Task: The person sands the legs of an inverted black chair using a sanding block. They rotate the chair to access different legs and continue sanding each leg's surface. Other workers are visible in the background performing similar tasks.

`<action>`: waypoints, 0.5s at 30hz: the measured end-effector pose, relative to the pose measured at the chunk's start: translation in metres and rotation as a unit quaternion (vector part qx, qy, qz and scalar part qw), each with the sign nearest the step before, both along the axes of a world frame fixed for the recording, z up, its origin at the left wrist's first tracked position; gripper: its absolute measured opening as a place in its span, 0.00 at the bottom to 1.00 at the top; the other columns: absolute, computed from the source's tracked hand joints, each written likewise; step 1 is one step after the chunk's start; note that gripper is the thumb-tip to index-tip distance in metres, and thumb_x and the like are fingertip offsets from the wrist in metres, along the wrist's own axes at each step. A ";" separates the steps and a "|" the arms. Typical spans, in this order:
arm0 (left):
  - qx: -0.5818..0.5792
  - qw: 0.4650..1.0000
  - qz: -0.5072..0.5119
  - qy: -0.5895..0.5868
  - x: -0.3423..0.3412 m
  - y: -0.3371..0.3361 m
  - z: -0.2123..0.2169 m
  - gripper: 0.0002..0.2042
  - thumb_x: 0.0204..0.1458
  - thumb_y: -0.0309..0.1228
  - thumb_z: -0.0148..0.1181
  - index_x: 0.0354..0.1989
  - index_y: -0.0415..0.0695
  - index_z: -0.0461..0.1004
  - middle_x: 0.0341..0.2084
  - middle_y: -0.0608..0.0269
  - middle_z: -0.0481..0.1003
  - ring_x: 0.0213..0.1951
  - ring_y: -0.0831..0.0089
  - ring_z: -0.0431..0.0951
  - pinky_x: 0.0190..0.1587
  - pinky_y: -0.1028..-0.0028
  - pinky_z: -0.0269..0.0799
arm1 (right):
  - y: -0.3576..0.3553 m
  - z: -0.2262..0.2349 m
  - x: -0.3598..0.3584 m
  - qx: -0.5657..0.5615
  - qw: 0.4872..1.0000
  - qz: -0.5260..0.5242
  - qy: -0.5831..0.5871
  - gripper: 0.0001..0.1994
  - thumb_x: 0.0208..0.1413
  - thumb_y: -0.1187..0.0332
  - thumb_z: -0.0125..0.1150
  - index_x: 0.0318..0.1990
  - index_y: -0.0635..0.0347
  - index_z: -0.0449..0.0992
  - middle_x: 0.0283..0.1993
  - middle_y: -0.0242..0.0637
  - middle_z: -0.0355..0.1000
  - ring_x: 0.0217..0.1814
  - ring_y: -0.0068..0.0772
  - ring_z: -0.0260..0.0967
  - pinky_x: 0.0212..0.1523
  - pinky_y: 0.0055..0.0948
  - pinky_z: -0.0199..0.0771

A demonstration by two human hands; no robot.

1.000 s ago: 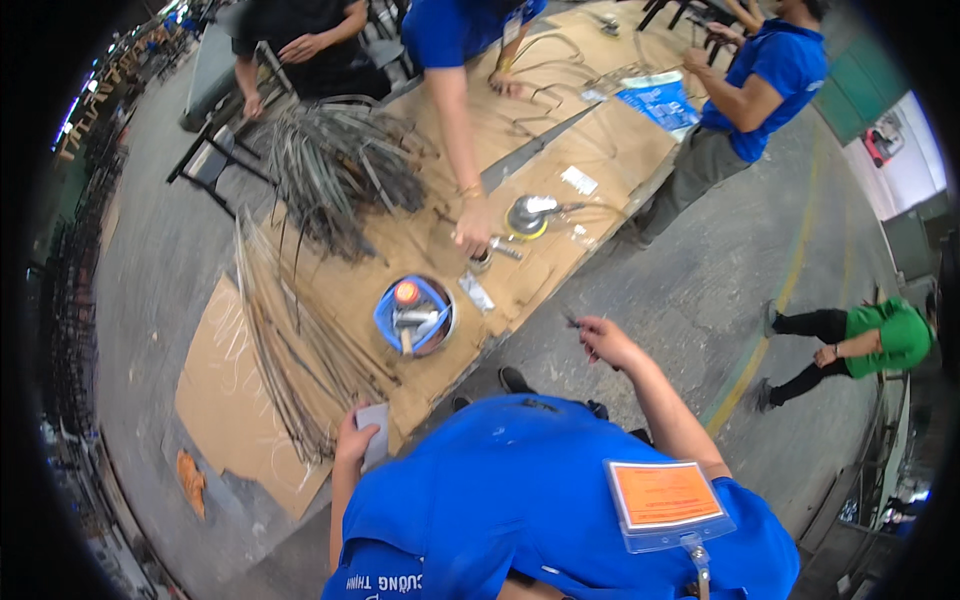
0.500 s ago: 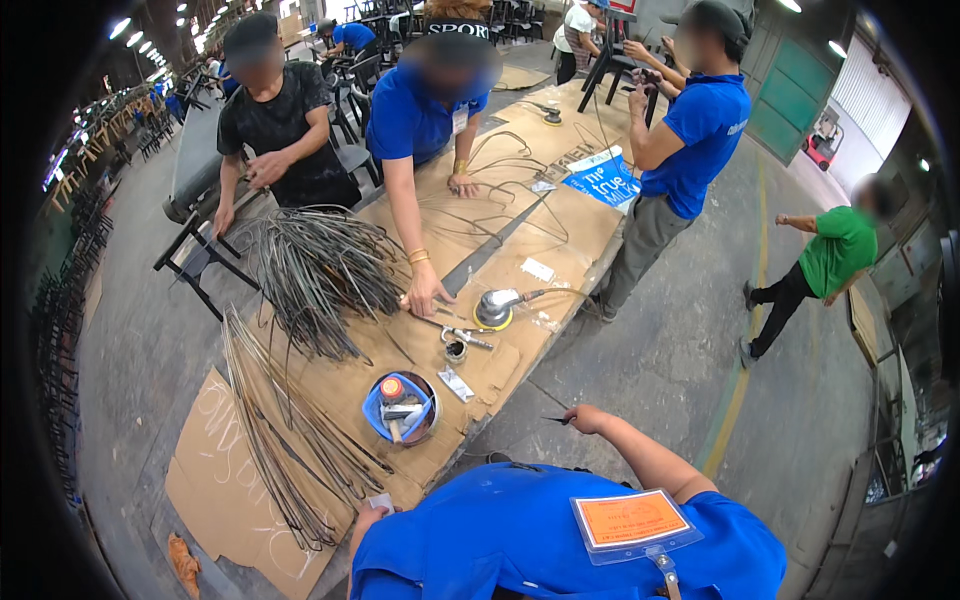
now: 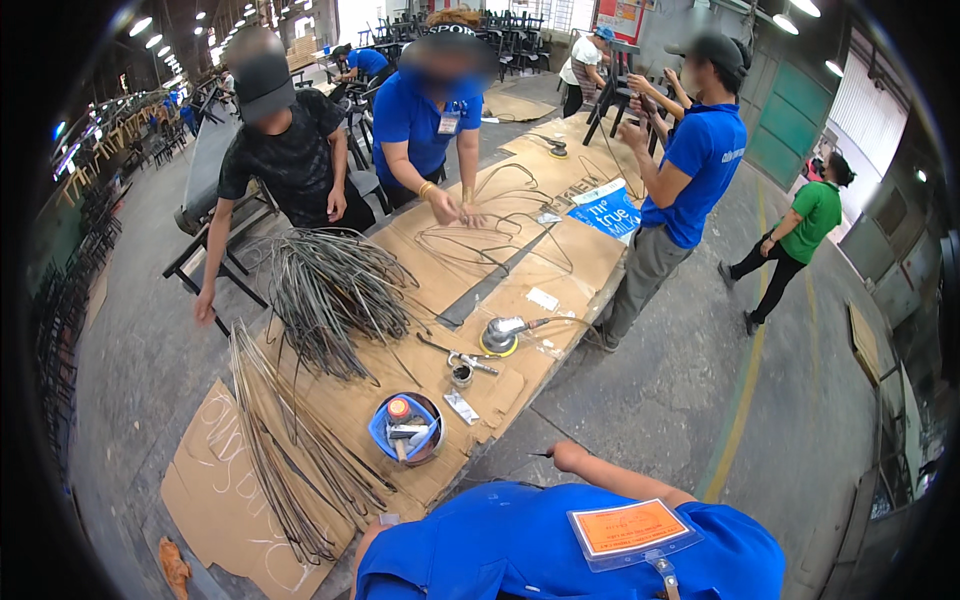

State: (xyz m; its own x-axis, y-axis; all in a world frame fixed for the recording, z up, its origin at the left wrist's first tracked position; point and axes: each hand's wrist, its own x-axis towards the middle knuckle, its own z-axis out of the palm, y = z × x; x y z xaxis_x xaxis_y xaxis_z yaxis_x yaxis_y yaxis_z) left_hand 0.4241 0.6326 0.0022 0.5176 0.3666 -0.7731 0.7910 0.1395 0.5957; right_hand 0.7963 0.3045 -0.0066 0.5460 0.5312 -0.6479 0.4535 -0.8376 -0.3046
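My right hand (image 3: 570,457) is closed around a thin, dark, pointed tool (image 3: 541,454), held out over the floor beside the table's near edge. Only the tip of this tool shows, so its kind is unclear. Low at the cardboard's edge, my left hand (image 3: 371,531) is mostly hidden by my blue sleeve. A small whitish flat piece (image 3: 388,519) sticks out from its fingers. Close to that hand lie long thin strands (image 3: 290,465) in a loose bundle. A metal bowl (image 3: 437,440) with a blue container (image 3: 378,432) of small tools stands ahead of it.
Cardboard covers the long table (image 3: 480,395). On it lie a big heap of dark strands (image 3: 335,295), a disc sander (image 3: 500,335), a spray gun (image 3: 470,362), a small can (image 3: 461,375) and a dark tapered strip (image 3: 490,285). Co-workers stand along both sides; a person in green (image 3: 800,235) is at right.
My right hand has dropped slightly and shifted left. Across the table, a co-worker's hand has drawn back from beside the sander to the wires. The black-shirted person leans nearer; the green-shirted person has turned.
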 end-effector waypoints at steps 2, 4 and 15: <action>0.007 1.000 -0.007 0.006 0.000 -0.001 -0.002 0.19 0.50 0.35 0.48 0.49 0.37 0.69 0.41 0.45 0.74 0.44 0.54 0.75 0.46 0.61 0.70 | -0.006 0.003 -0.012 0.015 0.999 -0.035 -0.012 0.22 0.45 0.76 0.47 0.48 0.48 0.76 0.47 0.46 0.72 0.50 0.45 0.70 0.49 0.38 0.69; 0.013 1.000 -0.013 0.012 -0.002 -0.001 -0.004 0.19 0.50 0.35 0.48 0.49 0.37 0.69 0.41 0.45 0.74 0.44 0.54 0.75 0.46 0.61 0.70 | -0.010 0.004 -0.023 0.003 1.000 -0.029 0.004 0.21 0.46 0.75 0.47 0.49 0.47 0.75 0.47 0.46 0.72 0.50 0.46 0.69 0.50 0.40 0.68; 0.066 0.995 -0.070 0.016 -0.014 -0.003 -0.010 0.19 0.50 0.36 0.49 0.48 0.38 0.69 0.41 0.46 0.74 0.45 0.55 0.75 0.46 0.62 0.69 | -0.002 -0.009 0.001 0.053 0.997 -0.045 -0.020 0.20 0.46 0.74 0.46 0.47 0.49 0.76 0.46 0.48 0.72 0.50 0.47 0.69 0.52 0.39 0.67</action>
